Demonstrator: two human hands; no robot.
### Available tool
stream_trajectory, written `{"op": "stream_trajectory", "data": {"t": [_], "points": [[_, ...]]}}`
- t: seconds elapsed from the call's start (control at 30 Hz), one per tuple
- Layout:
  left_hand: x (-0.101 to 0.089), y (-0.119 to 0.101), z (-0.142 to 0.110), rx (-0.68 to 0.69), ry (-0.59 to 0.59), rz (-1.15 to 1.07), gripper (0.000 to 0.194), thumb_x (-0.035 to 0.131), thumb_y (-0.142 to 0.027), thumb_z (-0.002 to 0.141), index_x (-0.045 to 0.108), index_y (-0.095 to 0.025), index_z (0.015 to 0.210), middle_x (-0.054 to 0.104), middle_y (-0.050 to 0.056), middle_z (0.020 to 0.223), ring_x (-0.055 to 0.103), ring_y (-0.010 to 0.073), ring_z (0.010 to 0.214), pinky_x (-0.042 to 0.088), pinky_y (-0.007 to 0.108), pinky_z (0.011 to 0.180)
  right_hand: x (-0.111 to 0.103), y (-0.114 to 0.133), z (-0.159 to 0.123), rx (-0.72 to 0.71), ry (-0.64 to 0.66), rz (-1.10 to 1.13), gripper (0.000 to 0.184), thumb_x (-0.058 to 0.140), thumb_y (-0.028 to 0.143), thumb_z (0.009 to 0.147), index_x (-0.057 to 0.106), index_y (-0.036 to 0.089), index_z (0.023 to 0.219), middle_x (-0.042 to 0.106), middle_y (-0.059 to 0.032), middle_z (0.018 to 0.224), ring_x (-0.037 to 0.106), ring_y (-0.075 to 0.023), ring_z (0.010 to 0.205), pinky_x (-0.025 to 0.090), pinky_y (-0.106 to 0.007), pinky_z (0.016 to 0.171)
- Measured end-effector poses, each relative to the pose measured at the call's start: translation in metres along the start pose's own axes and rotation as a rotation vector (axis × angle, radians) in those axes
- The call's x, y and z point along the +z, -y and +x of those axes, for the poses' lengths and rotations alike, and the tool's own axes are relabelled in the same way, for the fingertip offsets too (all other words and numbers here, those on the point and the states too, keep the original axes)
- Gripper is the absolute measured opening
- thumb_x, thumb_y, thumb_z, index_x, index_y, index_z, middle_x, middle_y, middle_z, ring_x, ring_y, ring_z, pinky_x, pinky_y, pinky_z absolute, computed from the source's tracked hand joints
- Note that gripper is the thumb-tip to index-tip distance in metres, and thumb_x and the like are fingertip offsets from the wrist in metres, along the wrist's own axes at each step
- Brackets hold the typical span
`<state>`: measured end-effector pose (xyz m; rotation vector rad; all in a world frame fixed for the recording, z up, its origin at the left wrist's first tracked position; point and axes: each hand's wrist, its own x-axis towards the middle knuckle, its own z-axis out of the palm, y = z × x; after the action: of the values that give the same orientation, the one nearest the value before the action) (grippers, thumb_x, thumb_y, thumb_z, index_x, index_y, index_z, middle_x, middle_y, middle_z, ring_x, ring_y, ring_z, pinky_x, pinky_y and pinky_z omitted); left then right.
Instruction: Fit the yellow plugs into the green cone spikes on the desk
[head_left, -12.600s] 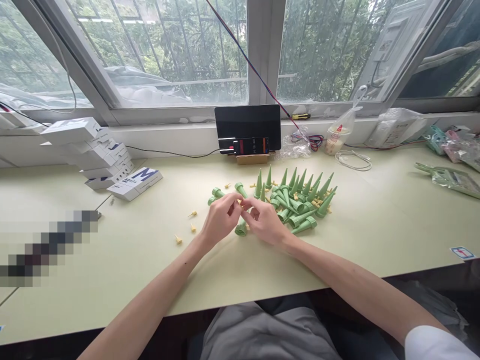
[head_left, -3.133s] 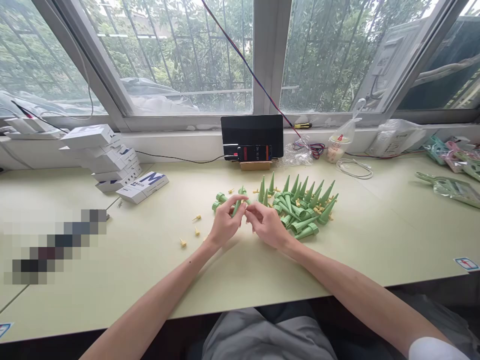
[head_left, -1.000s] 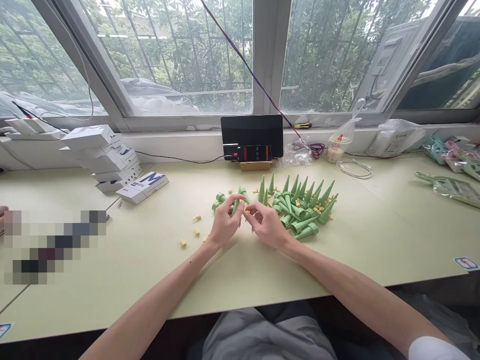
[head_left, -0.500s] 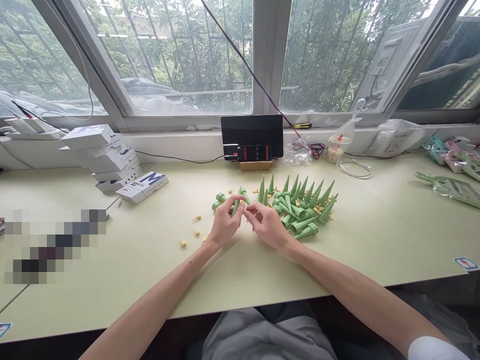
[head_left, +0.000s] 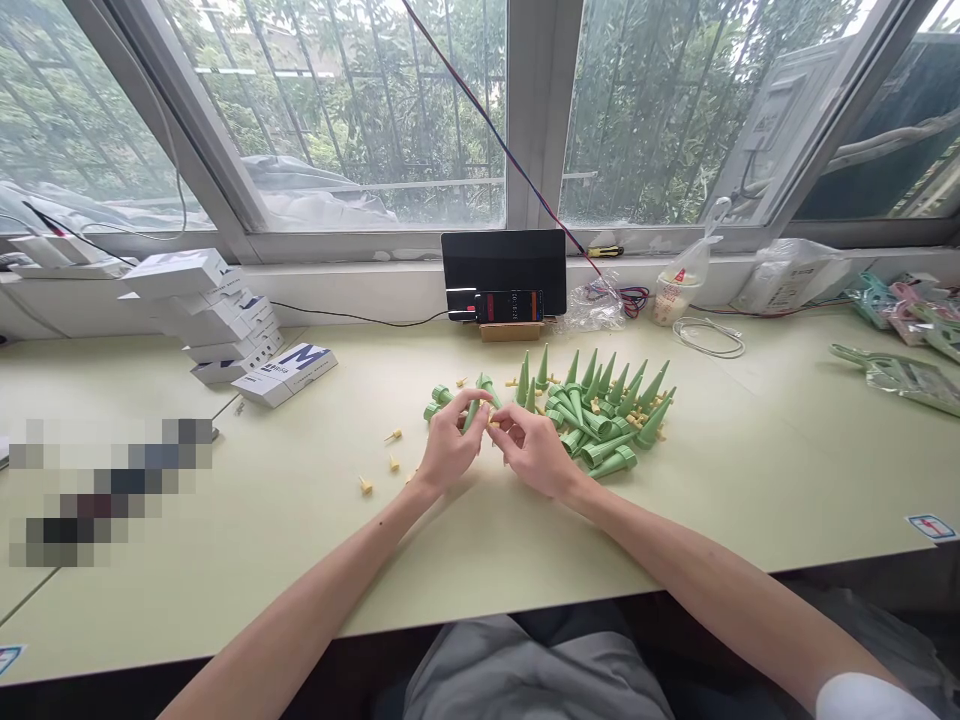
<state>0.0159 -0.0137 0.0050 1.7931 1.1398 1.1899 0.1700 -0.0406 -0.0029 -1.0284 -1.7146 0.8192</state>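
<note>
My left hand (head_left: 450,448) is closed around a green plastic cone-shaped spike (head_left: 472,414), which pokes up between thumb and fingers. Close beside it, my right hand (head_left: 538,450) pinches a small yellow plastic piece (head_left: 493,422) at the spike's near end; whether the two parts touch I cannot tell. More green spikes (head_left: 615,455) lie and stand in a cluster just right of my right hand, with small yellow pieces among them. Behind my left hand are a few other green spikes (head_left: 441,394). Several loose yellow pieces (head_left: 366,487) are scattered to the left.
A phone (head_left: 510,306) leans on a stand before a black tablet (head_left: 504,262) at the window. White boxes (head_left: 225,318) are stacked at the back left. A bagged cup (head_left: 671,295), a coiled white cable (head_left: 709,338) and wrapped green items (head_left: 900,375) sit toward the right.
My right fingertips and the yellow piece have shifted very slightly. My left hand, the spike in it and the cluster stay in place.
</note>
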Motion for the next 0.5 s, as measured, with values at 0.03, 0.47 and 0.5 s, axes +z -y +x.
{"op": "stream_trajectory", "data": {"t": [0.03,0.47,0.5], "points": [[0.0,0.0001,0.0,0.001,0.0,0.002,0.024,0.055,-0.044,0.093,0.063,-0.023,0.102,0.05,-0.004,0.066,0.049,0.0091,0.046,0.043,0.022,0.047,0.0,0.0,0.0,0.0,0.002,0.0,0.017,0.054,0.036,0.096,0.059,0.02,0.092,0.064,-0.0012,0.072,0.055,-0.0135,0.054,0.047,-0.026,0.054],[0.0001,-0.0017,0.0001,-0.004,0.005,0.014,0.024,0.055,-0.043,0.093,0.064,-0.023,0.102,0.049,-0.004,0.066,0.049,0.0092,0.045,0.043,0.023,0.047,-0.0006,0.0017,-0.0007,-0.012,-0.023,-0.039,0.018,0.054,0.036,0.096,0.062,0.02,0.096,0.064,-0.0013,0.075,0.055,-0.0132,0.055,0.044,-0.026,0.054],[0.0001,-0.0017,0.0002,-0.001,0.005,0.016,0.024,0.055,-0.043,0.093,0.064,-0.023,0.103,0.049,-0.004,0.066,0.049,0.0092,0.045,0.044,0.023,0.047,-0.0004,0.0011,-0.0008,-0.016,-0.025,-0.039,0.017,0.054,0.035,0.096,0.062,0.02,0.096,0.063,-0.001,0.075,0.054,-0.0129,0.055,0.044,-0.026,0.053]]}}
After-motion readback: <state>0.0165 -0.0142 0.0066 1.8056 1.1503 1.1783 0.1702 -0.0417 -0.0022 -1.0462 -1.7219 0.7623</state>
